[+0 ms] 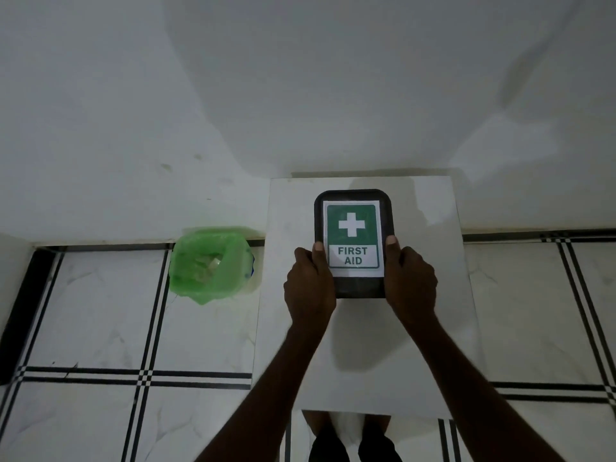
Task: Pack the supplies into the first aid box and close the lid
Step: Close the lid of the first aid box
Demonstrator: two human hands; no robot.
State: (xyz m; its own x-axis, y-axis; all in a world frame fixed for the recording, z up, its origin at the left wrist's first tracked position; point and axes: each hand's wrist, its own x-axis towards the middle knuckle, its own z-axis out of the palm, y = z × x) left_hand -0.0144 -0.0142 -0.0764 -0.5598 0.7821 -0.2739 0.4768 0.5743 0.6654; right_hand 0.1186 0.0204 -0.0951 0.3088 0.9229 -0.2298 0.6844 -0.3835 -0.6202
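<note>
A black first aid box [353,208] with a green and white "FIRST AID" label on its lid lies on a white table [366,345]. The lid is down over the box. My left hand [310,285] grips the box's near left side, thumb on the lid. My right hand [411,281] grips the near right side, thumb also on the lid. No loose supplies show on the table; what is inside the box is hidden.
A bin lined with a green plastic bag [208,265] stands on the tiled floor left of the table, with scraps inside. A white wall [300,95] rises right behind the table. My feet [353,441] show under the table's near edge.
</note>
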